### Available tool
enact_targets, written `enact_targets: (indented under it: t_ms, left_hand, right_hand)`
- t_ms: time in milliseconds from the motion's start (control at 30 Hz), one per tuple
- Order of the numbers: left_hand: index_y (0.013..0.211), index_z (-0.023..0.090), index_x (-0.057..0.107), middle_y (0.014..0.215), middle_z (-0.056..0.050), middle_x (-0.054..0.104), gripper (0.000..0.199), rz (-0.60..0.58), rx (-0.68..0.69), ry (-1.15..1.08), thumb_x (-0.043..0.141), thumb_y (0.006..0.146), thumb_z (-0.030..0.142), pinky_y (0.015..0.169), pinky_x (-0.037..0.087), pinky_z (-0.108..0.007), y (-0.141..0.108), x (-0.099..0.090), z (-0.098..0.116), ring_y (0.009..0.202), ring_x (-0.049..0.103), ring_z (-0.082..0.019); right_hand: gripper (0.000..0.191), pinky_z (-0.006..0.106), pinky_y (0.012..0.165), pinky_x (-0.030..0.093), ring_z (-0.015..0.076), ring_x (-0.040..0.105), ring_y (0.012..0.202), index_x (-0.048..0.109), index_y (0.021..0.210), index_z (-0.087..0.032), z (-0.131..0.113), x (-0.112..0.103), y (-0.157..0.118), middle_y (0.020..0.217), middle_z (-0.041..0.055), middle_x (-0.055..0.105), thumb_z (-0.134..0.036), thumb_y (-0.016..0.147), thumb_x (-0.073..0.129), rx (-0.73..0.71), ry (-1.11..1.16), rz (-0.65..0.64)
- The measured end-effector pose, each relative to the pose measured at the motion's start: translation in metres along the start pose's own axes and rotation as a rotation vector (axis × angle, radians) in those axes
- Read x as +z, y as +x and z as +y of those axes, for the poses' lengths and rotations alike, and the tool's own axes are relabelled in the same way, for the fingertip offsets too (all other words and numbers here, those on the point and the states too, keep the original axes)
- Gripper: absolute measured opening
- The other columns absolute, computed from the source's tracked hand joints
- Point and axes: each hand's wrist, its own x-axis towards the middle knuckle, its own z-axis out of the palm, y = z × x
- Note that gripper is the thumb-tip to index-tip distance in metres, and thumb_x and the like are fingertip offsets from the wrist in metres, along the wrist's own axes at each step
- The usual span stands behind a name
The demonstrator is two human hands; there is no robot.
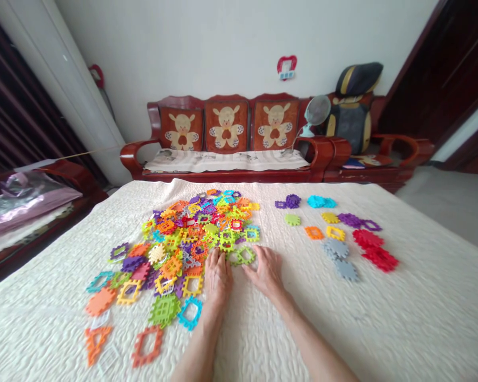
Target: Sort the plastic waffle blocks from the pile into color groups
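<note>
My left hand point(218, 277) rests at the near right edge of a heap of plastic interlocking pieces point(199, 232). Its fingers are curled and pressed together; what lies under them is hidden. Just to the right, my right hand point(267, 271) has its thumb and index finger at the edge of a light green square frame piece point(246, 256), which lies between the two hands. Another green frame piece point(227, 241) sits beyond the left fingertips at the heap's edge. The heap mixes toothed squares, open frames and triangles in orange, purple, yellow, green and blue.
Separate groups stand on the right of the quilted cover point(302, 323): red pieces point(376, 250), grey pieces point(341, 259), purple pieces point(292, 201), cyan pieces point(321, 201) and yellow pieces point(335, 232). An orange frame point(314, 232) lies among them. A wooden sofa point(227, 165) stands behind.
</note>
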Motion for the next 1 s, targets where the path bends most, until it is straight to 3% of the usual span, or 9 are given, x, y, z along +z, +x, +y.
enact_targets:
  t_ms: [200,833,1000]
  left_hand:
    - [0.108,0.017,0.07,0.126,-0.014,0.065,0.032,-0.04,0.011,0.021,0.042,0.093,0.019,0.106,0.047,-0.045,0.002,-0.007,0.006,0.123,0.056,-0.027]
    - [0.107,0.017,0.071,0.126,-0.014,0.066,0.031,-0.018,0.102,0.058,0.045,0.09,0.02,0.106,0.048,-0.046,0.002,-0.005,-0.003,0.121,0.058,-0.028]
    - [0.107,0.015,0.071,0.126,-0.015,0.066,0.032,-0.01,0.134,0.086,0.044,0.092,0.023,0.104,0.049,-0.047,0.002,-0.003,-0.006,0.12,0.058,-0.03]
  right_hand:
    - [0.038,0.049,0.096,0.04,0.0312,0.06,0.109,0.061,0.116,-0.022,-0.003,0.002,0.003,0.113,0.0112,0.068,-0.027,0.079,0.07,-0.031,0.034,-0.023]
    - [0.055,0.046,0.097,0.052,0.0276,0.064,0.11,0.056,0.125,-0.024,0.006,0.01,-0.002,0.116,0.0089,0.069,-0.014,0.072,0.064,0.048,0.281,0.124]
    - [0.053,0.043,0.095,0.055,0.0257,0.066,0.108,0.056,0.127,-0.023,0.028,0.008,0.015,0.118,0.0089,0.069,-0.018,0.075,0.061,0.073,0.328,0.209]
